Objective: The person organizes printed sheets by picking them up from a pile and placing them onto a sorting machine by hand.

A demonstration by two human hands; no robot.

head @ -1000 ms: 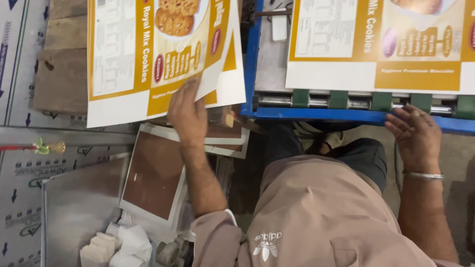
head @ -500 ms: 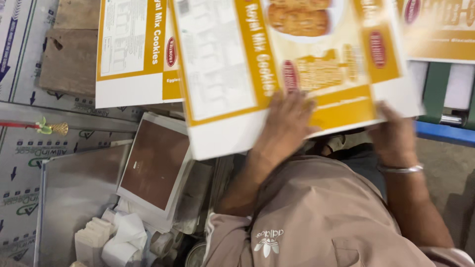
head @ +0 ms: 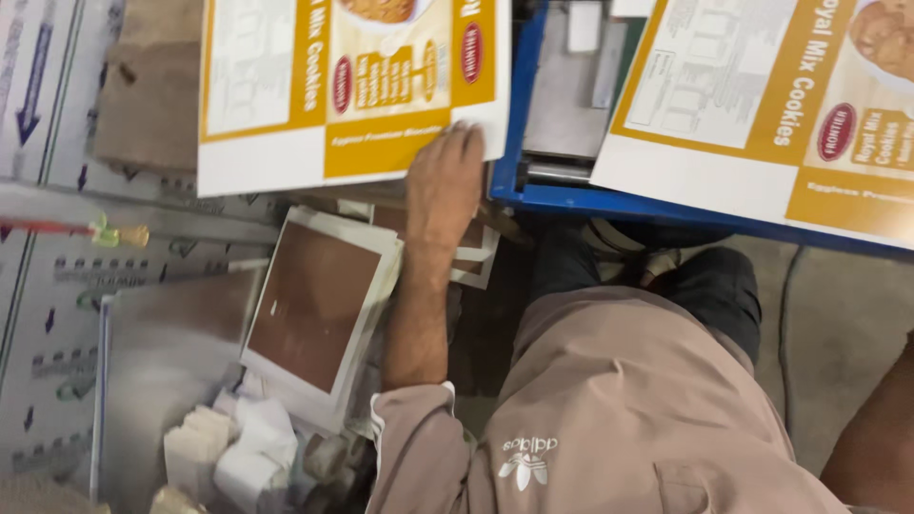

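Sheet (head: pixel 324 105) now set down at 11 o'clock; your left hand (head: pixel 447 186) flat on its corner, fingers apart. Right hand out of view, was under sheet. Second sheet (head: pixel 762 114) on blue frame (head: pixel 519 143) at 2 o'clock.

I see a flat printed carton sheet (head: pixel 352 86), white and mustard yellow with red oval badges and a biscuit photo, at top centre. A matching second sheet (head: pixel 762 114) lies tilted at top right across a blue frame (head: pixel 514 124). Below, a brown card with a white border (head: pixel 314 305) leans. White sheets with blue arrows (head: pixel 38 86) cover the left edge
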